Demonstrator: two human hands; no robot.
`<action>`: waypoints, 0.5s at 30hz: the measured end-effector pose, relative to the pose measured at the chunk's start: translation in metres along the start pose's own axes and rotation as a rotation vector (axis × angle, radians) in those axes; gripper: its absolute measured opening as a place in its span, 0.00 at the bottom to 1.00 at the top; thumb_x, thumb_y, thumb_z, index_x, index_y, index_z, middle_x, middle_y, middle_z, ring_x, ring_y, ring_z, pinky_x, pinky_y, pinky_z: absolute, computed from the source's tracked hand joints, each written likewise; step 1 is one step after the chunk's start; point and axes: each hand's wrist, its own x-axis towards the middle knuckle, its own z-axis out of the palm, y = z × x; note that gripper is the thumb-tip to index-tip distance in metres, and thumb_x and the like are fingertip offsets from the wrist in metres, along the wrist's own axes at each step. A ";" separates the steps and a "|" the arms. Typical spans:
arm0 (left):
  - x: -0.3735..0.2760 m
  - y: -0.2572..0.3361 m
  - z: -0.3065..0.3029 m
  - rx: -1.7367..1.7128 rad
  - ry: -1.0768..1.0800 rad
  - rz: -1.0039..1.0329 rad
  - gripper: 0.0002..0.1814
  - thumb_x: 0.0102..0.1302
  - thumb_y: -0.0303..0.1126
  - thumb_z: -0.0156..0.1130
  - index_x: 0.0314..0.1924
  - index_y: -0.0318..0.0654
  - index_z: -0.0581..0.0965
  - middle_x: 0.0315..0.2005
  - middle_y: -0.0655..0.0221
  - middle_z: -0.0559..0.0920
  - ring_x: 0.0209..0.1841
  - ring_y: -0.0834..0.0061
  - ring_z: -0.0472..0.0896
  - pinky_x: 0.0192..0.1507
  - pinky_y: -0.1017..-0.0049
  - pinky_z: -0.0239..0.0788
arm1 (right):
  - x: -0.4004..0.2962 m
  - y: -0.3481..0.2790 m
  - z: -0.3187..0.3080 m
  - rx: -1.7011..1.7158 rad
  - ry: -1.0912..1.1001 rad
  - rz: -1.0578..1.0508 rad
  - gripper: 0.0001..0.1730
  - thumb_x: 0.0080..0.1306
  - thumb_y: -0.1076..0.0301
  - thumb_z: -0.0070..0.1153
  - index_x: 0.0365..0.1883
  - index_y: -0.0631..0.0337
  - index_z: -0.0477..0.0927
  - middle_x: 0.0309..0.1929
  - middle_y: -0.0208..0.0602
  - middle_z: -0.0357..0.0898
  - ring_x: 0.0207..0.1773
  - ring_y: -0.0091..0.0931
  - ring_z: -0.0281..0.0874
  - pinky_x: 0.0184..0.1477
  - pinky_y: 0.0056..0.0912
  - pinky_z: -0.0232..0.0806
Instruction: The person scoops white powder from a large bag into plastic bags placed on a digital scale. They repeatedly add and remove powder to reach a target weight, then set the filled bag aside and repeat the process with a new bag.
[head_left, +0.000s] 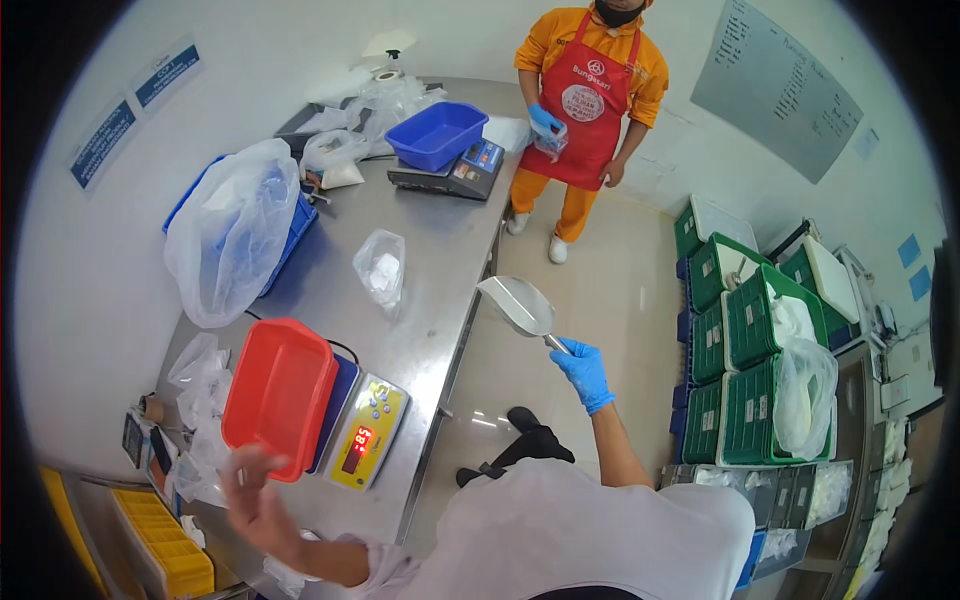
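Observation:
My right hand (585, 375), in a blue glove, grips the handle of a metal scoop (519, 306). The scoop is held over the floor beside the steel table (420, 322), and its bowl looks empty. My left hand (259, 510) is bare and blurred by motion, with its fingers apart and nothing visible in them. It hovers by the near end of a red plastic tray (281, 386). Beneath that tray is a yellow-faced digital scale (367, 431) with lit red digits. A small clear plastic bag with white powder (382, 271) lies farther along the table.
A blue crate with a large plastic liner bag (232, 232) stands against the wall. Farther back, a blue tray (436, 135) rests on a second scale (450, 180). A co-worker in a red apron (592, 112) holds a small bag. Green crates (750, 375) are stacked at right.

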 end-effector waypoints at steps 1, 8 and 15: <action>0.004 -0.001 0.032 -0.058 -0.011 -0.096 0.24 0.62 0.23 0.55 0.59 0.30 0.70 0.44 0.62 0.77 0.39 0.73 0.78 0.49 0.73 0.68 | 0.006 0.000 -0.001 0.012 -0.007 -0.001 0.16 0.59 0.70 0.62 0.47 0.64 0.83 0.30 0.21 0.78 0.29 0.11 0.66 0.29 0.16 0.60; 0.070 -0.142 0.186 0.172 -0.152 -0.543 0.30 0.59 0.26 0.63 0.63 0.41 0.69 0.37 0.60 0.77 0.39 0.69 0.79 0.44 0.72 0.71 | 0.057 -0.005 -0.038 0.074 0.004 -0.015 0.15 0.58 0.68 0.62 0.44 0.60 0.84 0.22 0.17 0.72 0.21 0.10 0.60 0.22 0.16 0.53; 0.089 -0.332 0.228 1.014 -0.199 -0.252 0.44 0.48 0.41 0.75 0.66 0.58 0.66 0.67 0.39 0.54 0.63 0.42 0.64 0.62 0.55 0.61 | 0.103 0.027 -0.105 0.032 0.085 -0.007 0.14 0.60 0.69 0.62 0.45 0.61 0.84 0.20 0.15 0.67 0.20 0.10 0.57 0.21 0.18 0.50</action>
